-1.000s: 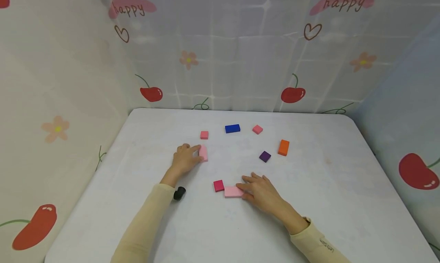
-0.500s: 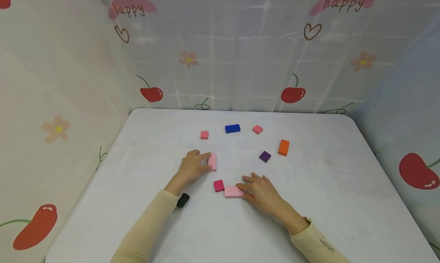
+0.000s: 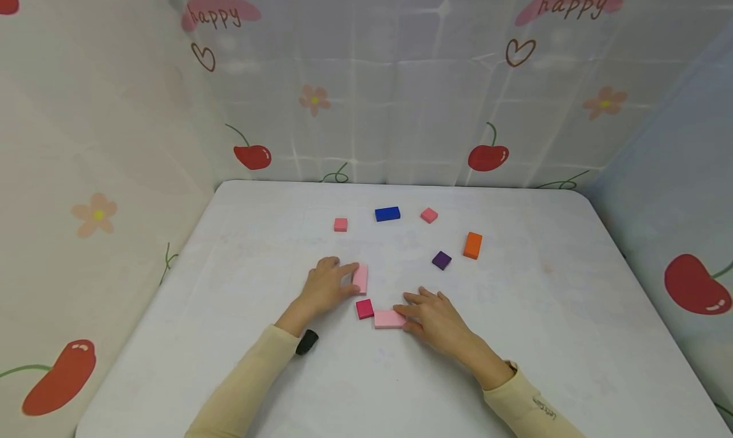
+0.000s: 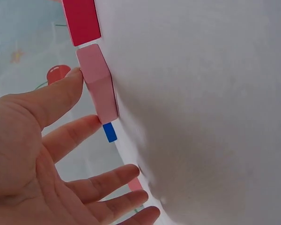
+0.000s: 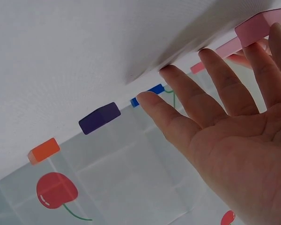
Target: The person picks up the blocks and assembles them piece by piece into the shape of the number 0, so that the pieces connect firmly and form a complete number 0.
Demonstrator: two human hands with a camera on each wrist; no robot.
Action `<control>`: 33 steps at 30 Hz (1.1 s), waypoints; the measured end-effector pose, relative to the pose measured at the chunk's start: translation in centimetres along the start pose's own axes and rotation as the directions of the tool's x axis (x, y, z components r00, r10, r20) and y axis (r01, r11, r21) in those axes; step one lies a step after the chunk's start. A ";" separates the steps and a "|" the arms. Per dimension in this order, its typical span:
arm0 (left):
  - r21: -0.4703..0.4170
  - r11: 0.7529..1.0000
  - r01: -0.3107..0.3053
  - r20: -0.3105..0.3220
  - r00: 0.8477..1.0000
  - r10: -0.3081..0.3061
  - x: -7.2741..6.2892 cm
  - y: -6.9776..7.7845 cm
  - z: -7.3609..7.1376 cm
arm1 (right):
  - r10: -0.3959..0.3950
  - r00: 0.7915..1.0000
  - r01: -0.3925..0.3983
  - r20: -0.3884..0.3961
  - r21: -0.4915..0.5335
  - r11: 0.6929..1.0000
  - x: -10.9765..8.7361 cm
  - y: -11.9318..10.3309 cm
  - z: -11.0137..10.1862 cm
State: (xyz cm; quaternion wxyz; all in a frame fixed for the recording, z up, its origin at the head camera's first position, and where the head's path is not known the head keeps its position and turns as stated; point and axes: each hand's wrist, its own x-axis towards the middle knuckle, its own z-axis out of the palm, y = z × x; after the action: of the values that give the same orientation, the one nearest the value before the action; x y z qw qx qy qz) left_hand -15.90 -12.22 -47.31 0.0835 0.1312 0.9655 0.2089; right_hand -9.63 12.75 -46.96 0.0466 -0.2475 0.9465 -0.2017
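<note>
My left hand (image 3: 328, 288) pinches a light pink block (image 3: 360, 279) lengthwise, thumb at the near end and index finger at the far end. The other fingers are spread in the left wrist view. A square crimson block (image 3: 364, 309) lies just below this block, separated by a small gap. Beside the crimson block, a second light pink block (image 3: 388, 319) lies crosswise, its corner close to it. My right hand (image 3: 438, 320) holds that second block at its right end between thumb and index finger. Its remaining fingers extend over the white table in the right wrist view.
Farther back on the white table (image 3: 544, 336) lie a small coral block (image 3: 340, 225), a blue block (image 3: 387, 214) and another coral block (image 3: 429, 215). Right of centre are a purple block (image 3: 441, 260) and an orange block (image 3: 472, 246). A printed curtain (image 3: 395, 107) hangs behind.
My left hand has drawn its light pink block toward me and rightward, from near the left coral block to just above the crimson one. The right hand has stayed in place.
</note>
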 end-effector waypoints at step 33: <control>0.045 0.997 -0.058 -0.026 0.998 0.059 -0.9 0.6 0.5 | 0.000 1.000 -0.001 0.009 0.007 1.000 0.0 0.1 0.0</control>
State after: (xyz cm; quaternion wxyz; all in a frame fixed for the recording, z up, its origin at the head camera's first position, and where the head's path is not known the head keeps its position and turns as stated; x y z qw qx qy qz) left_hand -14.80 -11.76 -47.44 0.0611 0.1584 0.9667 0.1916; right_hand -9.64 12.85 -46.99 0.0518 -0.2480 0.9456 -0.2039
